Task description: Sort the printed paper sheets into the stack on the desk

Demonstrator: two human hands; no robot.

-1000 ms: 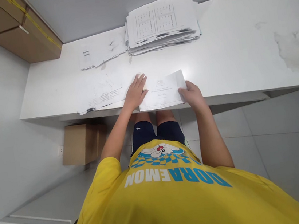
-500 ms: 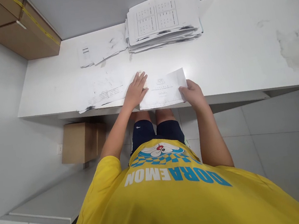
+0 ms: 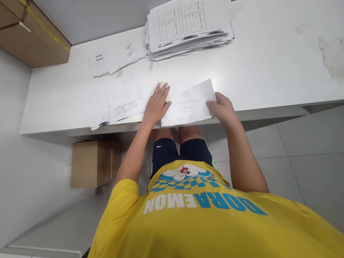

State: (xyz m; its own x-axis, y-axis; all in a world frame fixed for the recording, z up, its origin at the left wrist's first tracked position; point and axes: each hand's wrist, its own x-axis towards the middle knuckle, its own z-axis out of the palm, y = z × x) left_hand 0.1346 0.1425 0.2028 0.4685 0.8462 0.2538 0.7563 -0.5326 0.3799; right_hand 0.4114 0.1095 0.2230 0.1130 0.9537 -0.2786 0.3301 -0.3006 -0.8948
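The folded sheet lies at the near edge of the white table, overhanging it slightly. The left hand presses flat and open on its left end; the right hand pinches its right edge. Loose papers spread leftward. A paper stack sits at the far edge; the table's right half is bare, stained.

cam: one, worn on my head | faces: forward and steeply down over my chest | range: worktop at arm's reach | frame: my shirt near, worktop's far edge at top
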